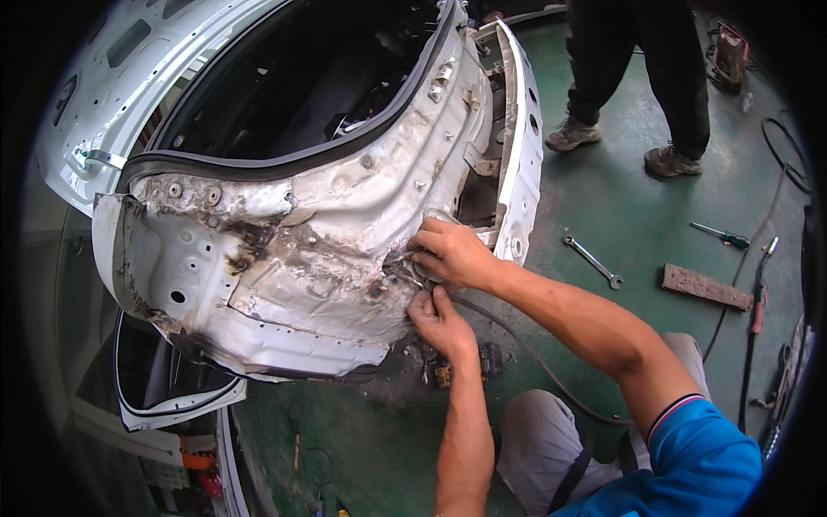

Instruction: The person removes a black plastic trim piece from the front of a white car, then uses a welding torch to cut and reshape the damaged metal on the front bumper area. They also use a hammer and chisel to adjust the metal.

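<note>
Before me is the stripped rear corner of a white car body (342,258), its sheet metal dirty, with scorched brown patches. My right hand (455,252) is at a torn, bent edge of this metal, fingers curled against it. Just below, my left hand (446,323) touches the same edge with thumb and forefinger close together. Whatever lies between the fingers of either hand is too hidden to make out. A dark hose (530,352) emerges from beside my hands and curves down along the floor. A black rubber seal (258,169) borders the dark trunk opening above.
A white rear panel (526,155) juts out at the right. On the green floor lie a combination wrench (591,260), a screwdriver (720,234), a rough brown block (706,287), a red-handled torch-like tool (758,307) and a yellow-black power tool (490,360). Another person's legs (672,71) stand behind.
</note>
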`<state>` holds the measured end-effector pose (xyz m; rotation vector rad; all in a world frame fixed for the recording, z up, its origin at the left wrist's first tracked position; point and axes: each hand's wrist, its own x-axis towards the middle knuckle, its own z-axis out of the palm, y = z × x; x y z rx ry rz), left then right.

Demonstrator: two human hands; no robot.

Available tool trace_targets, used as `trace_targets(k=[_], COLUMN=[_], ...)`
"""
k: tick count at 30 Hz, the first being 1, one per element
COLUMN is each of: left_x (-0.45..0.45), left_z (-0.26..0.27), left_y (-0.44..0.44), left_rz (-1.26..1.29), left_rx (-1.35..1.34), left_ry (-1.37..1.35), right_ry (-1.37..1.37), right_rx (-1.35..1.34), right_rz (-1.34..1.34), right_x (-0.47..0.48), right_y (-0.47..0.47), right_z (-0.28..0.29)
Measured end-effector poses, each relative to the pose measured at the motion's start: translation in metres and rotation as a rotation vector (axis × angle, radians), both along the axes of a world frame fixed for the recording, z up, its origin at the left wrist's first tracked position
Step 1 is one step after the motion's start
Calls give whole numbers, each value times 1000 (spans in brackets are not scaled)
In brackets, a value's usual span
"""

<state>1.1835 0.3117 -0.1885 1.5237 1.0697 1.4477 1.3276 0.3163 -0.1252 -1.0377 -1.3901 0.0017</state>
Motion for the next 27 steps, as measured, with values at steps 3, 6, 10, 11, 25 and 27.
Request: trace_targets(k=[3,6,10,11,25,27], left_x=[0,-5,-12,-12,-19,-19], left_z=[6,13,17,17,-2,-5], left_y=[-4,-8,-10,-9,-6,-5], left_rz=[-13,52,126,117,98,128], left_rx=[27,142,130,149,199,162], left_ry=[-19,-55,94,92,61,99], right_ry=[0,3,-59,-61,-53,-61], right_rx=[27,-22,-183,-202,-293,-290], right_rz=[2,-10,-82,-88,-129,-131], right_x=[0,0,-2,-2,-3,-3], right_y=[-2,0,1,1,-1,-1], right_z=[1,0,0,0,1,0])
